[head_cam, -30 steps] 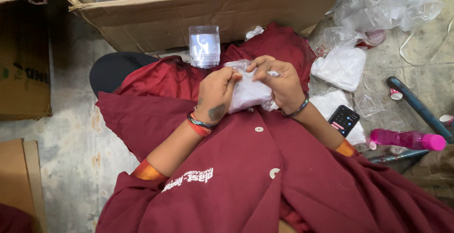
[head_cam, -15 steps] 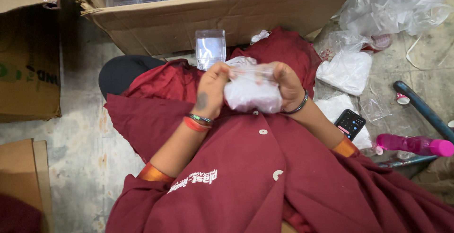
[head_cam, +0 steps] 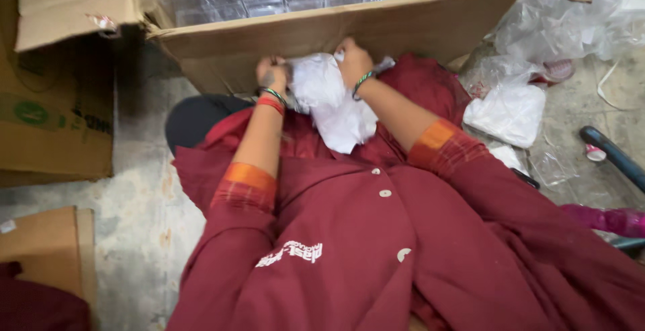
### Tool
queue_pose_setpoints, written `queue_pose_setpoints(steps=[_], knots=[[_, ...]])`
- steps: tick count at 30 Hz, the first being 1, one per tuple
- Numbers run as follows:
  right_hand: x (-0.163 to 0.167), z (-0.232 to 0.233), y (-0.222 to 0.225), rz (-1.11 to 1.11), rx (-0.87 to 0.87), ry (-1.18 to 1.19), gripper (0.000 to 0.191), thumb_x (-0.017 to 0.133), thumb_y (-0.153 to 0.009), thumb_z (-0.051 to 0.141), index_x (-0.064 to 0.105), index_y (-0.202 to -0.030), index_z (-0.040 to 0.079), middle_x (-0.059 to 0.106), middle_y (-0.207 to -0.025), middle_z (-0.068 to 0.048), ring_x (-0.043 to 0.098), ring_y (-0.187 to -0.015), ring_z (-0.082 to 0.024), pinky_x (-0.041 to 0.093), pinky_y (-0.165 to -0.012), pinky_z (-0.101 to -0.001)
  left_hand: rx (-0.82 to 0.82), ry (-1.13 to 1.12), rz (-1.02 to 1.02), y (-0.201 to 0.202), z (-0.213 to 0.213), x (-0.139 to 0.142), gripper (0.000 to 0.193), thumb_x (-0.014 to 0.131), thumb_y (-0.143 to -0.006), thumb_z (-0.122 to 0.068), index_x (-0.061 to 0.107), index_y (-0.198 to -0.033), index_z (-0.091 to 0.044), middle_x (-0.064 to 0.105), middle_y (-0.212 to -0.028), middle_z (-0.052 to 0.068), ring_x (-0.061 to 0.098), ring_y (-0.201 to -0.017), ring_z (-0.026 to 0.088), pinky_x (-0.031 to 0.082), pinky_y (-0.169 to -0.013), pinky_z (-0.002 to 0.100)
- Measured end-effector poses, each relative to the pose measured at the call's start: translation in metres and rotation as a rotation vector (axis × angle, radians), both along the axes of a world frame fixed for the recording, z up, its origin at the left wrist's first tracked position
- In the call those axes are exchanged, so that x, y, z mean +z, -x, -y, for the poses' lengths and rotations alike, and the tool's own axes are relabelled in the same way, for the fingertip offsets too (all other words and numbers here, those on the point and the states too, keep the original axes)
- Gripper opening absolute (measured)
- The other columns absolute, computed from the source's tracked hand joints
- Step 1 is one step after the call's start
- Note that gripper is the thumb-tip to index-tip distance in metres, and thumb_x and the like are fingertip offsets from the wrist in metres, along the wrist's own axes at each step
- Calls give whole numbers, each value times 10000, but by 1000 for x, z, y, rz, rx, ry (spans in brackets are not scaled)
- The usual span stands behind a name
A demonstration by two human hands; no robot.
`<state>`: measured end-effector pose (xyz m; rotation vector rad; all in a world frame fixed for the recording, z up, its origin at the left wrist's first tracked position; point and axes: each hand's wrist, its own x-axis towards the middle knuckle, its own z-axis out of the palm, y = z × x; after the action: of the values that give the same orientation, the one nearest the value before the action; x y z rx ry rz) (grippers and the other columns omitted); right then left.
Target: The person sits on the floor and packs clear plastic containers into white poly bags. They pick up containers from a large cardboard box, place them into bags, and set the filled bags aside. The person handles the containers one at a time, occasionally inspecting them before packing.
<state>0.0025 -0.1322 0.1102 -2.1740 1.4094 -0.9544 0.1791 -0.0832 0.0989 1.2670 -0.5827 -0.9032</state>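
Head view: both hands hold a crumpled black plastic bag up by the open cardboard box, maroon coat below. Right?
Not quite: the bag is white and translucent, not black. The head view shows it gripped between the left hand and the right hand, up against the side of the open cardboard box, with the maroon coat below, as you said.
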Motion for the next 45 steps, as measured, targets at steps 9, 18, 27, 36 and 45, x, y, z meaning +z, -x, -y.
queue_pose_setpoints(steps=[9, 18, 27, 36, 45], knots=[[20, -48, 24, 406, 311, -11, 262, 637, -937, 76, 711, -1189, 72, 760, -1079, -128, 715, -1008, -258, 550, -891, -343, -177, 63, -290, 5, -33, 13, 147, 636, -933, -15, 645, -1069, -71, 664, -801, 23, 510, -532, 92, 402, -443, 263], [-34, -23, 22, 340, 108, -547, 216, 634, -937, 196, 698, -1053, 26, 687, -876, -77, 611, -769, -162, 500, -694, -319, 123, -8, 684, 32, -27, -35, 186, 613, -911, -24, 678, -1084, -43, 721, -1015, 103, 673, -947, 204, 532, -848, 334], [-19, -63, 84, 726, 184, -1243, 436, 687, -969, 410, 730, -1043, -18, 741, -980, -67, 675, -859, -149, 556, -774, -348, 102, -72, 556, 45, -47, -17, 140, 588, -1046, -192, 641, -1049, -62, 695, -887, 135, 637, -791, 174, 532, -772, 318], [-37, -45, 248, 1559, 224, -838, 565, 604, -992, 399, 588, -1401, 9, 661, -1353, -136, 635, -1253, -277, 488, -1119, -445, -241, 255, 788, 92, -124, 41, 521, 768, -945, -120, 515, -1388, -14, 609, -1308, 147, 619, -1137, 249, 514, -980, 369], [19, 53, 368, 1695, -268, -639, 771, 576, -833, 634, 586, -1393, 103, 695, -1345, -160, 663, -1244, -385, 521, -1074, -593, -236, 101, 527, 83, -145, 30, 583, 727, -988, -139, 442, -1481, -14, 569, -1341, 121, 578, -1159, 212, 504, -1001, 337]])
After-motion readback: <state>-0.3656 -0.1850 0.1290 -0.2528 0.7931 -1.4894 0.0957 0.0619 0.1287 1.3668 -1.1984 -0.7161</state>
